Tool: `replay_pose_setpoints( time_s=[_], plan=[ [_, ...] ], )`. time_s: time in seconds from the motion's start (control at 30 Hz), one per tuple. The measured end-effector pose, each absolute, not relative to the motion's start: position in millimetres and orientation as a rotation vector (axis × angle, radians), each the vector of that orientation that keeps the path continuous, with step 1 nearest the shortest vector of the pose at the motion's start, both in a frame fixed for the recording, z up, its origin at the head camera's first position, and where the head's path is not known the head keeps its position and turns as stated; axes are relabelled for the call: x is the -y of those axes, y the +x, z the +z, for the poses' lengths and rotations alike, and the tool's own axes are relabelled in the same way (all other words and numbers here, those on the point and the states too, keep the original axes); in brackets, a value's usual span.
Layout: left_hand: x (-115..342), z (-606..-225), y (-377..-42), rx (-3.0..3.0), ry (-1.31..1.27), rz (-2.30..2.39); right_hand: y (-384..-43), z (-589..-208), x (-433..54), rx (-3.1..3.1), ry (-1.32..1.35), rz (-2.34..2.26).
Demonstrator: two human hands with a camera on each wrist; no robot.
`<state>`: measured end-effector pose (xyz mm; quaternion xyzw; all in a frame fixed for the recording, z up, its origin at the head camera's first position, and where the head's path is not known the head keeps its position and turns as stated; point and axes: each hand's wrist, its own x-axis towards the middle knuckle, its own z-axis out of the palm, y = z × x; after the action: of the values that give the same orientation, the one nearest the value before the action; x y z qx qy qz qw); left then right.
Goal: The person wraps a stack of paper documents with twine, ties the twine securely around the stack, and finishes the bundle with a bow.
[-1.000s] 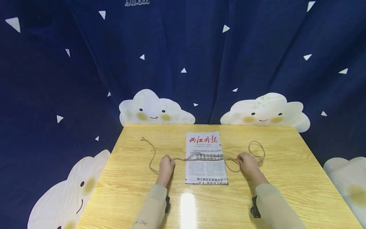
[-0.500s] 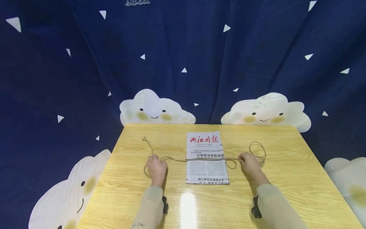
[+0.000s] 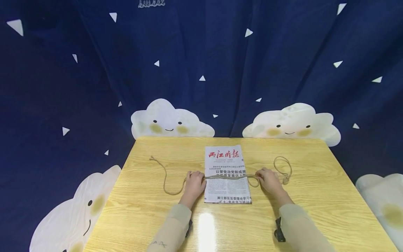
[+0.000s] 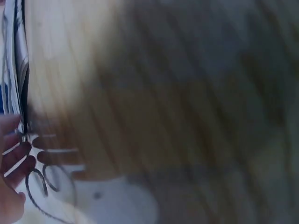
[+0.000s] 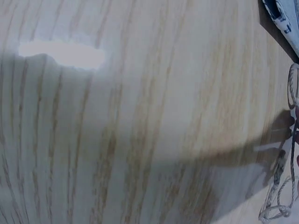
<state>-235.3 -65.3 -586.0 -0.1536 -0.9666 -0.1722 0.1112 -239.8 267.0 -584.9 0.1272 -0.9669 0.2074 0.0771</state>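
Observation:
A folded newspaper (image 3: 225, 190) with a red title lies flat on the table. Brown twine (image 3: 225, 177) runs across its middle from side to side, as more than one strand on the paper. Beside the paper's left edge, my left hand (image 3: 194, 184) holds the twine with bent fingers; a tail curves away to its left. My right hand (image 3: 268, 180) pinches the twine just off the right edge, near a small loop. In the left wrist view, the fingers (image 4: 16, 156) are next to the paper's edge. Only fingertips show at the right wrist view's border, beside the twine (image 5: 293, 84).
The wooden table (image 3: 330, 196) surrounds the newspaper. Past my right hand lies a loose loop of twine with a knotted end (image 3: 285, 180). A dark blue curtain (image 3: 201, 52) with white triangles and smiling clouds hangs behind the table.
My left hand moved out left along the twine, then came back right to the newspaper's edge. My right hand shifted slightly left. The strands over the paper now lie closer together.

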Motion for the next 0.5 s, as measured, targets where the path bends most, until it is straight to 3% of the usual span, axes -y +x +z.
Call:
replay_pose_setpoints(
  time_s=[0.27,0.5],
  plan=[
    [63,-588,-233,2.831,-0.368,-0.487,-239,-585,-265,2.911,0.361,0.637],
    [80,-585,-234,2.743,-0.187,-1.176,-240,-585,-268,2.927,0.356,0.658]
  ],
)
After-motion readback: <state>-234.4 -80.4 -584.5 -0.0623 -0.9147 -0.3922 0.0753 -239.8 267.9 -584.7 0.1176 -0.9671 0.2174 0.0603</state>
